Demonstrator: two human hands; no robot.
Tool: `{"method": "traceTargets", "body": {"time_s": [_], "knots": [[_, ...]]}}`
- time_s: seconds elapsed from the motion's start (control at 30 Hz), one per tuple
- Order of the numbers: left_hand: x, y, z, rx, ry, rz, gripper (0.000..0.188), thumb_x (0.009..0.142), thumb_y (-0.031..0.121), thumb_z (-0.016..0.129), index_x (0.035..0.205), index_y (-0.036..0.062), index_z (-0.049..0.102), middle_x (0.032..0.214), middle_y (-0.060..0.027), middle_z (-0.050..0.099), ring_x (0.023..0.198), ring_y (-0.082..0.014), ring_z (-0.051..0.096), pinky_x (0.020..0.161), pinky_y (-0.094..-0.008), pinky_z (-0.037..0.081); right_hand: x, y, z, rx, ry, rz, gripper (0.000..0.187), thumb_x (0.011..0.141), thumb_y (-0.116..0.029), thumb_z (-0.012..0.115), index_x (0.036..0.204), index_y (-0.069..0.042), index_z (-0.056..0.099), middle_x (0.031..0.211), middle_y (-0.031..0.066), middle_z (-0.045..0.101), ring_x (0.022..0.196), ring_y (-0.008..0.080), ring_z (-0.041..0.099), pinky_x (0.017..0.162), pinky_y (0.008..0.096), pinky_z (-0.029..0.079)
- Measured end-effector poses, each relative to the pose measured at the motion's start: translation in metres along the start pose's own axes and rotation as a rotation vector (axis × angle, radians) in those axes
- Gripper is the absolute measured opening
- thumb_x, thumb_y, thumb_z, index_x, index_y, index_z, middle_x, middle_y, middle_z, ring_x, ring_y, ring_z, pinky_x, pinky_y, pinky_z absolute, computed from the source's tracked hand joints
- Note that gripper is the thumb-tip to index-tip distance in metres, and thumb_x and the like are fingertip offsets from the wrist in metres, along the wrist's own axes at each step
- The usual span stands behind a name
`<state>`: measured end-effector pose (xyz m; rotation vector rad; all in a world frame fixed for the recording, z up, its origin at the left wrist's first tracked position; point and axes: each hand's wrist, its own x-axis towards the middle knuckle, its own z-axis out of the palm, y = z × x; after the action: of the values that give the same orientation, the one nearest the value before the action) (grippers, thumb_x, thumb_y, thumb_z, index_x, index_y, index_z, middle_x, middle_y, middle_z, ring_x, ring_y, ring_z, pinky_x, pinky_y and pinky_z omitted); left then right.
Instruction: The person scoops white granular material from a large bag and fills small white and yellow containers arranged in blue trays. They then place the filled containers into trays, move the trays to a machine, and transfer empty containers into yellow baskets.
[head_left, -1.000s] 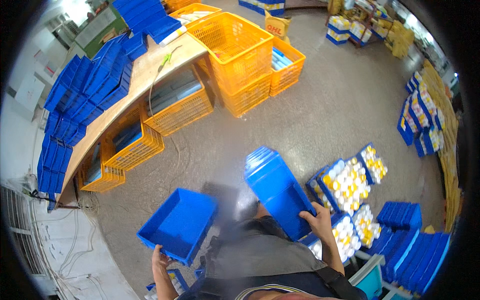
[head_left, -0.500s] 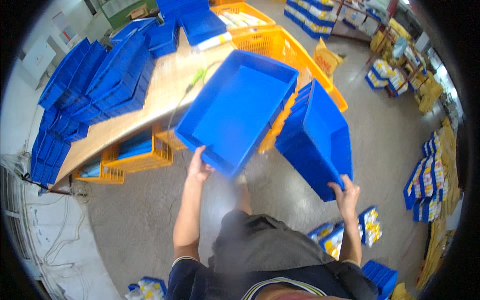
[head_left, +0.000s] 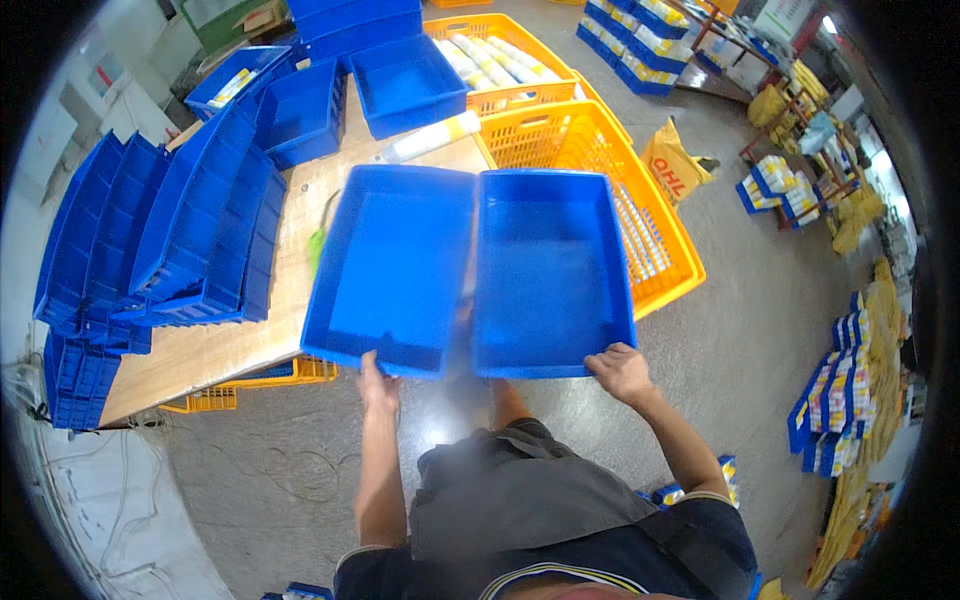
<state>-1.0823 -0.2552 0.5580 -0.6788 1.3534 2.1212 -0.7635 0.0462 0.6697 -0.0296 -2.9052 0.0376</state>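
Note:
My left hand [head_left: 377, 386] grips the near rim of a shallow blue plastic bin [head_left: 395, 270], its open side facing me. A second blue bin [head_left: 548, 275], a little deeper in look, is gripped at its near right corner by my right hand [head_left: 620, 373]. The two bins are held side by side, their inner edges almost meeting. Both look bare inside. Behind them stand the table's edge and an orange crate. The fingers under each rim are partly hidden.
A wooden table [head_left: 180, 358] holds stacked blue bins [head_left: 205, 205] and a white-and-yellow roll [head_left: 430, 137]. An orange crate [head_left: 655, 215] stands at its right end, beside another crate [head_left: 515, 97] of rolls. A yellow sack [head_left: 672, 162] sits on the floor, with loaded blue bins farther right.
My right hand has swung its bin left and levelled it beside the other. The left bin has turned straighter and shifted left. The table now appears nearer.

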Motion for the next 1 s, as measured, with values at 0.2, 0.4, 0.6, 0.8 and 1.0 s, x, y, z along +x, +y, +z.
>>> {"method": "traceTargets", "body": {"time_s": [0.2, 0.4, 0.6, 0.8, 1.0], "knots": [[0.001, 0.048, 0.007, 0.135, 0.066, -0.099, 0.068, 0.087, 0.039, 0.068, 0.136, 0.0006, 0.039, 0.123, -0.0169, 0.053, 0.103, -0.032, 0.056, 0.084, -0.0485, 0.049, 0.123, 0.053, 0.057, 0.317, -0.212, -0.34, 0.024, 0.084, -0.028, 0.063, 0.096, -0.007, 0.063, 0.086, 0.0064, 0.065, 0.084, 0.0244, 0.064, 0.082, 0.0383, 0.048], [-0.038, 0.055, 0.078, 1.199, 0.697, 0.992, 0.056, 0.096, 0.022, 0.059, 0.14, -0.004, 0.037, 0.118, -0.0233, 0.05, 0.115, -0.0356, 0.046, 0.097, -0.0478, 0.04, 0.325, 0.158, 0.084, 0.424, 0.207, -0.144, 0.033, 0.083, -0.02, 0.069, 0.112, -0.006, 0.062, 0.1, 0.0129, 0.067, 0.096, 0.035, 0.061, 0.089, 0.0482, 0.046], [0.016, 0.045, 0.189, 1.373, 0.055, 0.776, 0.071, 0.086, 0.015, 0.069, 0.143, -0.0059, 0.032, 0.126, -0.0271, 0.05, 0.117, -0.0415, 0.049, 0.1, -0.0465, 0.04, 0.552, 0.225, 0.213, 0.263, 0.193, -0.241, 0.039, 0.088, -0.018, 0.057, 0.127, -0.019, 0.058, 0.109, 0.0114, 0.064, 0.108, 0.0334, 0.059, 0.092, 0.0501, 0.044], [0.034, 0.045, 0.221, 1.576, 0.114, 0.581, 0.073, 0.082, 0.007, 0.07, 0.144, -0.0053, 0.033, 0.128, -0.0267, 0.048, 0.119, -0.0447, 0.046, 0.1, -0.0481, 0.041, 0.59, 0.232, 0.178, -0.269, -0.166, -0.221, 0.051, 0.085, -0.043, 0.062, 0.13, -0.02, 0.056, 0.104, 0.0134, 0.064, 0.099, 0.0297, 0.061, 0.086, 0.0409, 0.044], [0.037, 0.067, 0.301, 0.708, -0.326, 0.644, 0.074, 0.096, 0.025, 0.059, 0.152, -0.0028, 0.018, 0.146, -0.024, 0.037, 0.131, -0.0332, 0.041, 0.109, -0.0426, 0.033, 0.497, 0.17, 0.08, 0.721, -0.37, 0.205, 0.076, 0.09, -0.061, 0.054, 0.134, 0.0, 0.043, 0.119, 0.0284, 0.06, 0.116, 0.0402, 0.057, 0.097, 0.0511, 0.043]]}}
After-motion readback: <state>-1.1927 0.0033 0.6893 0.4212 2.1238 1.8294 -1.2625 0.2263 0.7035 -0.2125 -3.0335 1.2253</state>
